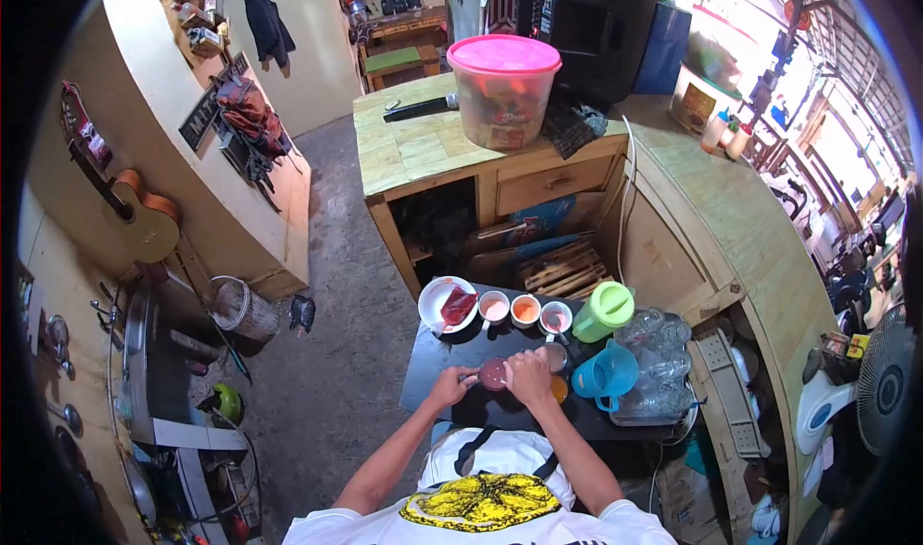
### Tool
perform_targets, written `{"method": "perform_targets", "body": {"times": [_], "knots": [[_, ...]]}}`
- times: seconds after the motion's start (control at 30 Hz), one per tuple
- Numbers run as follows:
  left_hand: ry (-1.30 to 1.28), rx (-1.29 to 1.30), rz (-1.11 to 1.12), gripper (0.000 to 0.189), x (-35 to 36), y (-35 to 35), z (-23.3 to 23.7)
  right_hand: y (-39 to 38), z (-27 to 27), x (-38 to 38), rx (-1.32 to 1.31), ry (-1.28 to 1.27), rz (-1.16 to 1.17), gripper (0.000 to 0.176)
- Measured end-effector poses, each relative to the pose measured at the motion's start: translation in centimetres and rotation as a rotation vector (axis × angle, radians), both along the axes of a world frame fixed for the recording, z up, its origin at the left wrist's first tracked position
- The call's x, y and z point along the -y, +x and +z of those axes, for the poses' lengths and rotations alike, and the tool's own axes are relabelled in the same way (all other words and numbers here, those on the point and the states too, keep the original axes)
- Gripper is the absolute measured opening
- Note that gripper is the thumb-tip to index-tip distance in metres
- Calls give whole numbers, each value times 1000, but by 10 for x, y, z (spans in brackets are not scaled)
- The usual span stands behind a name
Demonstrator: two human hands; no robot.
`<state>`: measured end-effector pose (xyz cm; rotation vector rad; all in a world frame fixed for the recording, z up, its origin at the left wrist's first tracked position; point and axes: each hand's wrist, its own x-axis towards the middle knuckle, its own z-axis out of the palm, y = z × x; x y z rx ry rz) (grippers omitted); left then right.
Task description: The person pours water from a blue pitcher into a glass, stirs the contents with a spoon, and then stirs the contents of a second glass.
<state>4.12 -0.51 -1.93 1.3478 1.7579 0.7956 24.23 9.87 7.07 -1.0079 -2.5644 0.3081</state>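
Note:
Over the dark table [423,360] is a mug [493,374] filled with a pinkish-brown liquid. My left hand [449,388] grips it by the handle on its left side. My right hand [528,377] is closed at the mug's right edge, and whatever its fingers hold is hidden. Behind the mug stand three white cups with pink or orange contents: a left cup [493,308], a middle cup [525,311] and a right cup [555,319]. A white bowl [433,298] holds a dark red packet [459,307]. Close by my right hand are a clear glass [555,357] and an orange-filled glass [559,388].
Right of the hands stand a blue pitcher [606,377], a lime-green pitcher [604,312] and a tray of upturned glasses [659,364]. A wooden counter [413,156] beyond carries a pink-lidded tub [505,93]. A fan [883,382] is far right.

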Motion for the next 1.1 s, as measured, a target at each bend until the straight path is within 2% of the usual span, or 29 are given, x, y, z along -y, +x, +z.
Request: {"method": "perform_targets", "body": {"times": [0.13, 0.23, 0.33, 0.47, 0.57, 0.67, 0.77, 0.87, 0.97, 1.07, 1.1], "knots": [[-36, 38, 20, 28, 2, 1, 5, 5, -3, 1, 90, -162, 64, 24], [-44, 54, 36, 28, 0, 3, 8, -1, -11, 4, -106, -149, 84, 25], [-49, 42, 47, 28, -1, 1, 5, -3, -5, 1, -174, -73, -10, 25], [-50, 52, 66, 28, -2, 2, 0, 4, -3, -5, 50, -82, -22, 27], [-1, 49, 85, 27, 1, 8, -1, 5, -6, -5, -7, -264, 16, 26], [10, 47, 102, 27, 2, 8, -1, 2, -9, -7, -181, -193, -30, 25], [-1, 44, 113, 27, 4, 8, -1, 4, -7, -13, -97, -18, 3, 24], [-14, 42, 110, 28, 3, 9, -4, 9, -4, -12, 13, -199, 104, 24], [-29, 47, 106, 28, 3, 8, -3, 6, 1, -8, -84, -297, 117, 23], [-31, 62, 103, 28, 2, 8, 4, 3, -4, -9, -152, -188, -10, 23], [-32, 69, 102, 28, 2, 8, 5, 3, -5, -9, -97, -162, 6, 23]]}}
